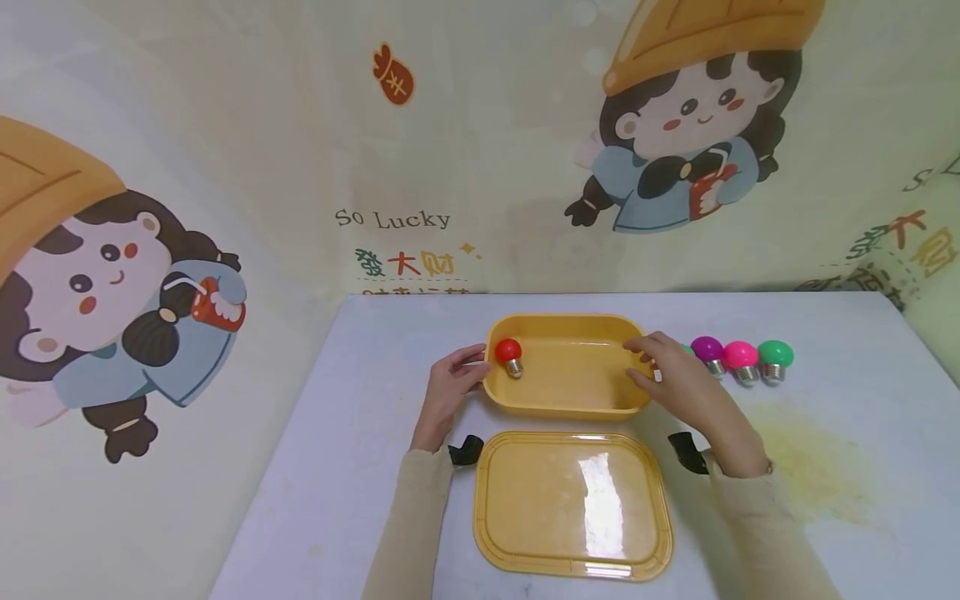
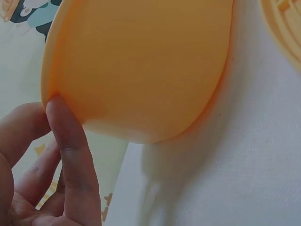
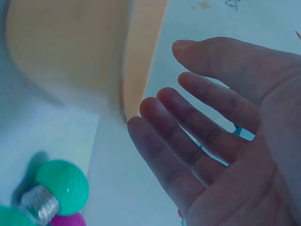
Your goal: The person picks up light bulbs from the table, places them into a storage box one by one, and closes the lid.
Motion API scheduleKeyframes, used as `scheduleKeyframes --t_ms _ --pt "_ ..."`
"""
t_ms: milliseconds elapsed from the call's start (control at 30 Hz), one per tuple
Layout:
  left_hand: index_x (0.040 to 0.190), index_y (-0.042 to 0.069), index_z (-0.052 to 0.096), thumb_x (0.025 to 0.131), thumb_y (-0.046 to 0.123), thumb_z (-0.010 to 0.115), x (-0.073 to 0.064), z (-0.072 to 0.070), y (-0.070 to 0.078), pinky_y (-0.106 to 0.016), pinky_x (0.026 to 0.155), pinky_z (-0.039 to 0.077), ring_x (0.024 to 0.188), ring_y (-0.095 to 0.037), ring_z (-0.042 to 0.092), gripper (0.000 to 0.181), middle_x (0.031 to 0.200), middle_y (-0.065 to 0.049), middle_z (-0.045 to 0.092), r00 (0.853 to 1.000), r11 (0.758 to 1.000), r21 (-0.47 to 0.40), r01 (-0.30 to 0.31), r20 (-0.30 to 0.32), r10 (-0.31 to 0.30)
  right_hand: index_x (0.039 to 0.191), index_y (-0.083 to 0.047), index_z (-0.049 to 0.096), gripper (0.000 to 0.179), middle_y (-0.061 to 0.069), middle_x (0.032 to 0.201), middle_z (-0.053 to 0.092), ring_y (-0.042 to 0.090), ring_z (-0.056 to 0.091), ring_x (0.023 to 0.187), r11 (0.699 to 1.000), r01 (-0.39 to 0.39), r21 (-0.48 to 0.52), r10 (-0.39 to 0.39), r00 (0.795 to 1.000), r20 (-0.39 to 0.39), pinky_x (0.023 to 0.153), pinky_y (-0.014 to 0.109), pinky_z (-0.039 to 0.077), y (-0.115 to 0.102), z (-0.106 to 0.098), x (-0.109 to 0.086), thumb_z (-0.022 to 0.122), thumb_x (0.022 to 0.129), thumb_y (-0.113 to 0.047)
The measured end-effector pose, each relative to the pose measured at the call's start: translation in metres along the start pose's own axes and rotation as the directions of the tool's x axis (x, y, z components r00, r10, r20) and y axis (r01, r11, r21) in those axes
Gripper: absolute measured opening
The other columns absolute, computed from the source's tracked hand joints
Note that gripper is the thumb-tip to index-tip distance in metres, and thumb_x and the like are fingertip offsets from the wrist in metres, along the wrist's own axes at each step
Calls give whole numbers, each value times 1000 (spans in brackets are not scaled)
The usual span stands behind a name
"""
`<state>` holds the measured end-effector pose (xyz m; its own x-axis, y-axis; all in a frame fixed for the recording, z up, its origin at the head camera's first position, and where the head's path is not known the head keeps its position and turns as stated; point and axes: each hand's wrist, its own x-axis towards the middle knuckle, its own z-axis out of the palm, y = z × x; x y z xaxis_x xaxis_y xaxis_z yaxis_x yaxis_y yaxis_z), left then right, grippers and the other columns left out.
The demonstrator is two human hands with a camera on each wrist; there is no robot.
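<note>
A yellow plastic box (image 1: 570,412) lies lengthwise before me, with a red light bulb (image 1: 508,351) in its left end. My left hand (image 1: 453,382) is at the box's left end. In the left wrist view, its fingers pinch the rim of the box (image 2: 146,70). My right hand (image 1: 686,379) is at the right end, fingers spread, thumb and forefinger apart over the rim. In the right wrist view that hand (image 3: 225,141) has its fingers extended beside the box wall, one fingertip near or touching the edge; contact is hard to tell.
A flat yellow lid (image 1: 540,508) lies between my forearms. Right of the box stand several bulbs in a row: a purple bulb (image 1: 707,348), a pink bulb (image 1: 741,354) and green bulbs (image 1: 775,353), one partly hidden. A printed cloth (image 1: 495,150) hangs behind the white table (image 1: 322,500).
</note>
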<state>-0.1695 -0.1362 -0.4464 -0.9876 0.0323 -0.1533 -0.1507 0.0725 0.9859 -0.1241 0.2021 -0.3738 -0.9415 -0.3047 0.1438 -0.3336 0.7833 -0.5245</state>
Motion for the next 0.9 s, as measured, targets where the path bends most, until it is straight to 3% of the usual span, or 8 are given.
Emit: scheduleKeyframes --t_ms 367,700,900 --pt "125 13 68 90 16 74 0 -1 0 -25 75 59 96 -20 67 36 121 -10 66 1000 1000 1 10 0 -10 125 5 60 42 24 115 61 40 62 101 997 -65 -51 65 998 10 84 55 56 18 -8 -14 73 88 -11" --pt "125 12 67 91 14 73 2 0 -1 -26 75 59 102 -28 67 35 122 -12 65 1000 1000 -6 12 10 -12 114 5 64 37 20 101 65 37 63 91 996 35 -83 -44 994 -103 80 56 53 41 -11 -28 78 83 -7" --pt "125 13 68 91 14 73 0 -1 0 -26 76 59 98 -23 67 35 120 -10 66 1000 1000 -6 11 7 -11 115 10 63 41 26 106 65 41 63 94 994 -7 -110 1 999 -54 83 59 52 50 -12 -35 79 82 -10"
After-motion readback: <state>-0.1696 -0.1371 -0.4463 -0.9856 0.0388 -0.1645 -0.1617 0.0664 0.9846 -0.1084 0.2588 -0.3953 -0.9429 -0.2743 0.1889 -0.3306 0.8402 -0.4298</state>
